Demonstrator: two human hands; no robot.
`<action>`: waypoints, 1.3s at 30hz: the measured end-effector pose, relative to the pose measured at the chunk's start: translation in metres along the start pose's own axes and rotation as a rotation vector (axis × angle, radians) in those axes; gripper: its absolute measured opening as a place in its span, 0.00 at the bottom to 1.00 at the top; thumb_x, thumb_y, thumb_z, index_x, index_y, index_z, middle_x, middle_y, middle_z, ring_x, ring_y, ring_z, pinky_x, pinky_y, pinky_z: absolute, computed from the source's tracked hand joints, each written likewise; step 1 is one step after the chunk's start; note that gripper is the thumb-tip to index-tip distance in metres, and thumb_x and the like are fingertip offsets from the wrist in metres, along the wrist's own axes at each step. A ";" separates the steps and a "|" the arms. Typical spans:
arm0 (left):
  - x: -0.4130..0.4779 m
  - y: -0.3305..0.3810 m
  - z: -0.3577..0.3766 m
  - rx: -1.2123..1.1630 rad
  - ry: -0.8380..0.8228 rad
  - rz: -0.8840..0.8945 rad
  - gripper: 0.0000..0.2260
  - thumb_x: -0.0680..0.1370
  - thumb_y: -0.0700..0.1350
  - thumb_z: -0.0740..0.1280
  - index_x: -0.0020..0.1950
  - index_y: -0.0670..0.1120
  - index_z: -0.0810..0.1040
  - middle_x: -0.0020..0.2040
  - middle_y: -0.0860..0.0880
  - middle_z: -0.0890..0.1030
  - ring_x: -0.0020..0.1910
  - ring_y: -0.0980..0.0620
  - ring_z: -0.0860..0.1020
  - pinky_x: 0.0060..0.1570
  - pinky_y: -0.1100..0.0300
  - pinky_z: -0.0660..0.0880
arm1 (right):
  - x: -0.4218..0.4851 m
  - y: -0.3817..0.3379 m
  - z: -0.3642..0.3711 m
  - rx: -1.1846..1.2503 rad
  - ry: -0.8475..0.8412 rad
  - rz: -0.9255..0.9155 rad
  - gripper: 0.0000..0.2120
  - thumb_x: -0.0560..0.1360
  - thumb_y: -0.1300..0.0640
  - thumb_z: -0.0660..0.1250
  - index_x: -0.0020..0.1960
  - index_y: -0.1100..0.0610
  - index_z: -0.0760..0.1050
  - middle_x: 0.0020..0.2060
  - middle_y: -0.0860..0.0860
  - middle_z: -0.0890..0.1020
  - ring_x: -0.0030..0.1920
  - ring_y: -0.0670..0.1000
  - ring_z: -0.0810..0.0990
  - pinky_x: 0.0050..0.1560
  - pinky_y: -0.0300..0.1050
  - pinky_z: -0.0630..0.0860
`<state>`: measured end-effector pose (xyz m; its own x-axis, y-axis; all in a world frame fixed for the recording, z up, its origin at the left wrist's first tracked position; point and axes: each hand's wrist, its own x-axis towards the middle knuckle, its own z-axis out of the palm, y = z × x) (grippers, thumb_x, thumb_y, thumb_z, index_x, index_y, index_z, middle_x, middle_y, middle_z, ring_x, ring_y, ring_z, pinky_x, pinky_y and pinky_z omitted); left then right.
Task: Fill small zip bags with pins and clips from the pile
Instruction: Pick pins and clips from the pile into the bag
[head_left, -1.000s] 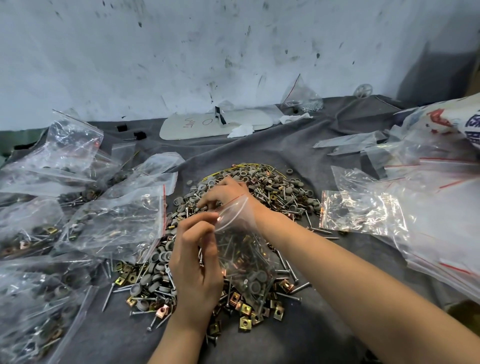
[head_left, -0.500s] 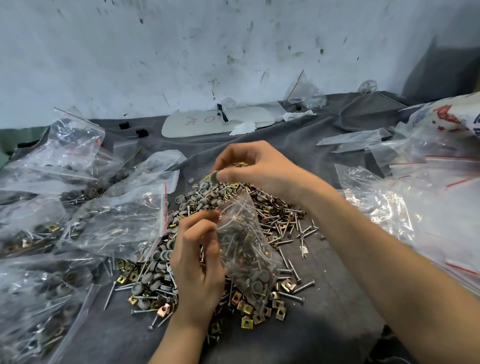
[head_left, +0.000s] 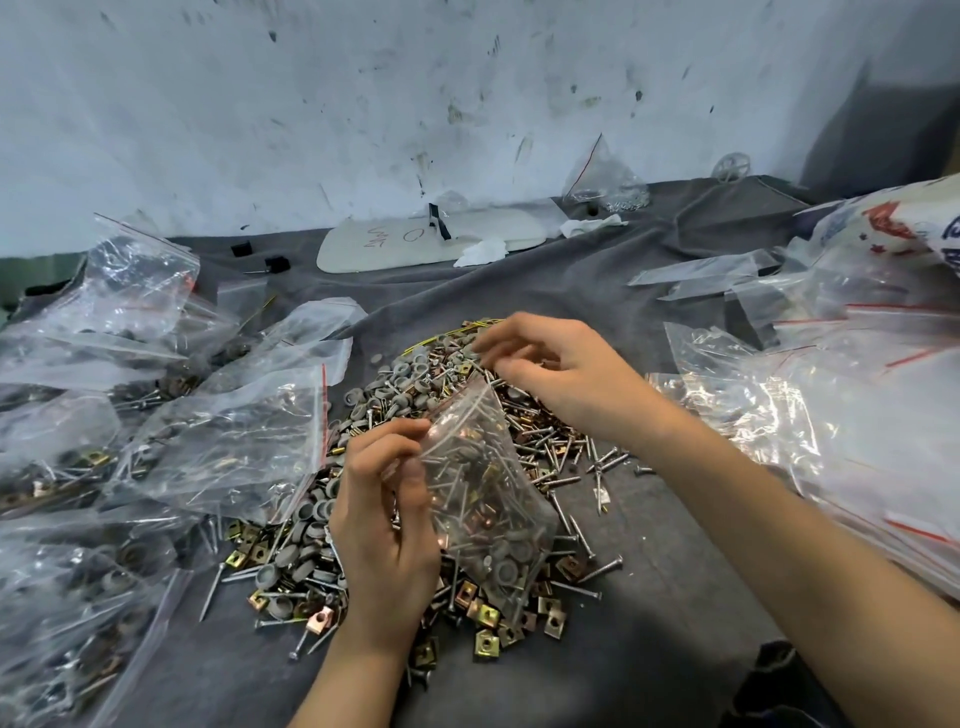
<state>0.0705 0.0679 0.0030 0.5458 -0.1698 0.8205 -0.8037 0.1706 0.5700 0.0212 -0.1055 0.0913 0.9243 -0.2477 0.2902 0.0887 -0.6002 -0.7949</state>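
Both hands are held over the middle of the worktop (head_left: 649, 613), which is covered by a grey cloth. The small zip bag (head_left: 485, 499) is gripped at its mouth by the left hand (head_left: 384, 535), with the thumb and curled fingers pinching the near-left edge of the opening. The bag is held tilted, its lower end resting on the pile (head_left: 410, 379), and it is partly filled with pins, grey caps and brass clips. The right hand (head_left: 566, 379) is held just above the far side of the pile, beside the bag's mouth, with its fingers curled. It is blurred, so it cannot be told whether anything is pinched between them. Filled bags (head_left: 223, 441) are heaped on the left, touching the pile's edge. Empty bags (head_left: 862, 415) are stacked on the right. A white board (head_left: 410, 249) lies at the far edge, below the stained wall (head_left: 363, 104).
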 end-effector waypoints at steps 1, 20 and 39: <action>0.000 0.000 0.000 0.008 0.000 0.006 0.04 0.83 0.49 0.57 0.55 0.52 0.70 0.53 0.51 0.76 0.55 0.52 0.78 0.55 0.63 0.72 | 0.000 0.008 0.002 -0.047 0.013 0.044 0.07 0.76 0.62 0.66 0.49 0.51 0.80 0.45 0.47 0.82 0.47 0.48 0.80 0.51 0.43 0.77; -0.002 -0.003 -0.002 0.090 0.012 0.036 0.04 0.82 0.46 0.59 0.54 0.49 0.72 0.53 0.50 0.76 0.53 0.51 0.78 0.53 0.63 0.74 | -0.003 0.029 0.045 -0.363 -0.165 0.126 0.07 0.73 0.53 0.72 0.38 0.55 0.80 0.40 0.50 0.83 0.42 0.50 0.80 0.49 0.49 0.77; -0.001 0.001 -0.002 0.032 -0.050 0.065 0.06 0.83 0.46 0.58 0.53 0.44 0.71 0.56 0.45 0.75 0.54 0.44 0.78 0.50 0.55 0.74 | -0.002 -0.042 -0.001 0.004 -0.088 -0.240 0.06 0.74 0.62 0.69 0.47 0.53 0.83 0.50 0.48 0.80 0.52 0.42 0.78 0.51 0.37 0.72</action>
<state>0.0699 0.0704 0.0028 0.4806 -0.2076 0.8520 -0.8445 0.1521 0.5135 0.0150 -0.0805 0.1247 0.9054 -0.0310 0.4234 0.3109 -0.6306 -0.7111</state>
